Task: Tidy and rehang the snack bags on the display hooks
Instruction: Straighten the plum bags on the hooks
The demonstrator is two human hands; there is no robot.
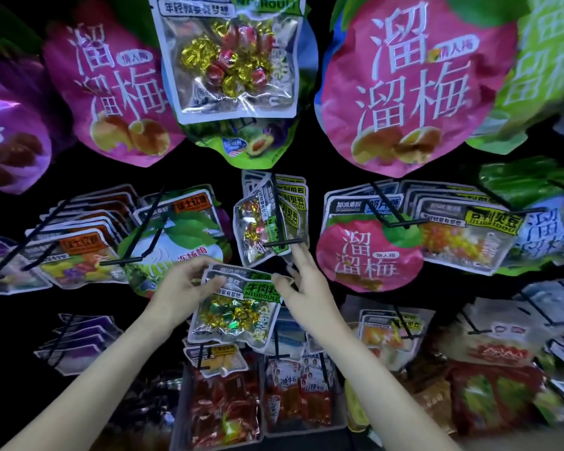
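I see my left hand (183, 288) pinching the top left edge of a clear snack bag (238, 307) with a green label and gold-wrapped candies, fingers curled on it, while my right hand (306, 288) grips its top right corner with thumb and lower fingers, the forefinger stretched up to touch the tip of a black display hook (282, 243). The bag hangs between both hands, just below that hook, where a similar candy bag (261, 232) dangles tilted. Pink plum bags (404, 89) crowd the row above.
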